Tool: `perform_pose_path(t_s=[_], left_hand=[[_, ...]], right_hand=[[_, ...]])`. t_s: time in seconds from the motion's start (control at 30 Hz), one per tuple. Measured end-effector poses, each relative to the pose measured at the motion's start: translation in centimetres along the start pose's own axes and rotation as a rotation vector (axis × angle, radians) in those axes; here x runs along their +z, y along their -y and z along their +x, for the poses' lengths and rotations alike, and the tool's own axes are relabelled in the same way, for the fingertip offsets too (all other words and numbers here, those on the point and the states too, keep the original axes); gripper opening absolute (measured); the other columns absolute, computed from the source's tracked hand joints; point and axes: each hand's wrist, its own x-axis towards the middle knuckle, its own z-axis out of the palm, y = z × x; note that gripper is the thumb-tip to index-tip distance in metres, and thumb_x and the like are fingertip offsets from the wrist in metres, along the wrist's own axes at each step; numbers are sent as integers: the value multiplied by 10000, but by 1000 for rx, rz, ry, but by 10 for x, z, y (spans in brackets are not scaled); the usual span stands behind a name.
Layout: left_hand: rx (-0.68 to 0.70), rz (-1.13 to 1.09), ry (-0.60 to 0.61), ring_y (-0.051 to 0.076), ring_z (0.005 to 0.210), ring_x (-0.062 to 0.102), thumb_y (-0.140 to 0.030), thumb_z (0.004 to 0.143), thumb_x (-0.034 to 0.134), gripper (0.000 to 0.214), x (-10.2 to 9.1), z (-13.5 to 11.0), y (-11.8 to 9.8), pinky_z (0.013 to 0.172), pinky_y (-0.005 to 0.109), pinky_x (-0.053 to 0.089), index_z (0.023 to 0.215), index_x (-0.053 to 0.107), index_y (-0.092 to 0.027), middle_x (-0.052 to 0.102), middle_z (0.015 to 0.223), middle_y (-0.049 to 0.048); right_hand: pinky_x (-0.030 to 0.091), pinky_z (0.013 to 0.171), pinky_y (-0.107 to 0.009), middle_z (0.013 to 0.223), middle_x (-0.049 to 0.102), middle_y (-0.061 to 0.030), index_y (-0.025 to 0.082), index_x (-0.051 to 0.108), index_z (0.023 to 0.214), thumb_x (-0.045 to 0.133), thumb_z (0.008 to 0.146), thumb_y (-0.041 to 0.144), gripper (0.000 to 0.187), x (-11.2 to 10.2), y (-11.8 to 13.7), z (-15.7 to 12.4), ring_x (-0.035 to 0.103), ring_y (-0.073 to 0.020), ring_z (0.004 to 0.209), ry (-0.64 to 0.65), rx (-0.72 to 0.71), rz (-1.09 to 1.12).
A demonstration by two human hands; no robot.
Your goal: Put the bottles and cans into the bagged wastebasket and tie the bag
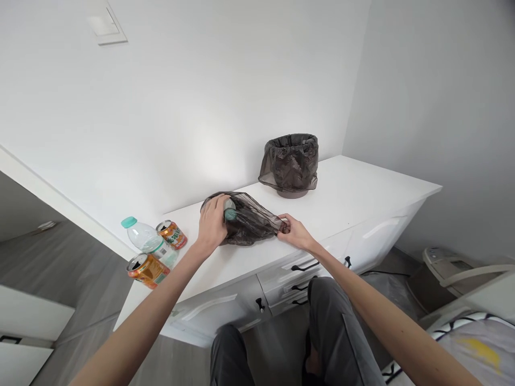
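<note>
- Between our two hands, the dark bag [253, 222] lies bunched on the surface [370, 195]; our right hand [293, 231] pinches its film, and a hard tug could tear it.
- Within the curled grip of our left hand [213, 219] sits a teal-ended item [230, 213]; we cannot tell how much film covers it, and slack plastic could make it slip.
- Left of that hand, two orange cans [149, 269] and a clear bottle [140, 235] stand close together; our swinging forearm [161, 305] could topple them.
</note>
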Motion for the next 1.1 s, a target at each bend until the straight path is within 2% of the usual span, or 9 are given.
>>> perform_pose_path(t_s=[0.17, 0.4, 0.6, 0.67, 0.73, 0.8, 0.87, 1.0, 1.1], left_hand=[[-35, 219, -118, 354, 1485, 383, 26, 730, 479, 773, -5, 5, 12, 1250, 583, 247, 1478, 442, -166, 492, 1549, 160], [-331, 300, -131, 407, 1299, 500, -32, 719, 537, 665, -4, 21, 44, 1087, 538, 416, 1378, 478, -88, 555, 1391, 236], [-234, 376, -99, 453, 1385, 464, -15, 657, 530, 614, -4, 23, 58, 1142, 583, 361, 1270, 524, -33, 543, 1391, 313], [-163, 386, -104, 465, 1467, 387, -12, 638, 534, 630, -8, 20, 55, 1196, 608, 298, 1268, 524, -12, 488, 1470, 343], [-97, 386, -102, 459, 1500, 356, -16, 634, 545, 637, -13, 17, 46, 1228, 611, 260, 1271, 522, -13, 456, 1517, 344], [-41, 364, -71, 444, 1450, 440, -26, 646, 563, 611, -17, 13, 34, 1241, 606, 248, 1256, 536, -49, 531, 1460, 313], [6, 340, -15, 420, 1311, 574, -46, 673, 577, 550, -22, 8, 18, 1242, 602, 248, 1221, 555, -95, 648, 1297, 259], [66, 361, 33, 390, 1142, 642, -81, 741, 569, 443, -31, 2, -10, 1192, 567, 328, 1181, 565, -129, 695, 1115, 199], [48, 308, 4, 374, 1163, 621, -63, 741, 563, 463, -37, -2, -19, 1089, 503, 436, 1197, 559, -146, 681, 1151, 184]], right_hand=[[370, 606, -249, 730, 633, 59, 203, 588, 1161, 640, 684, 293, 488, 2, -1, -1, 466, -122, 606, -3, 15, 21], [355, 622, -249, 678, 509, 98, 211, 591, 1136, 637, 687, 283, 457, 2, -4, -2, 443, -122, 619, -1, 12, 16], [379, 633, -261, 709, 538, 87, 214, 568, 1168, 653, 712, 280, 469, 1, -10, 1, 461, -127, 622, 18, 2, 36], [414, 637, -276, 781, 569, 66, 218, 552, 1185, 685, 740, 328, 477, 2, -9, 0, 468, -125, 608, -7, -22, 32], [480, 688, -311, 937, 605, 11, 220, 536, 1207, 716, 766, 376, 501, 7, -3, -3, 518, -137, 652, -132, -94, -15], [531, 809, -370, 1127, 593, -62, 224, 531, 1232, 719, 805, 378, 491, 15, 11, -10, 590, -175, 789, -305, -215, -116], [528, 932, -418, 1255, 555, -109, 235, 538, 1265, 689, 854, 342, 451, 28, 32, -17, 617, -221, 957, -380, -351, -239], [509, 1010, -445, 1350, 559, -142, 236, 499, 1389, 662, 876, 265, 539, 51, 80, -25, 595, -285, 1158, -206, -517, -406], [530, 910, -417, 1174, 657, -128, 201, 543, 1328, 595, 929, 241, 404, 56, 100, -29, 628, -285, 1064, -153, -486, -449]])
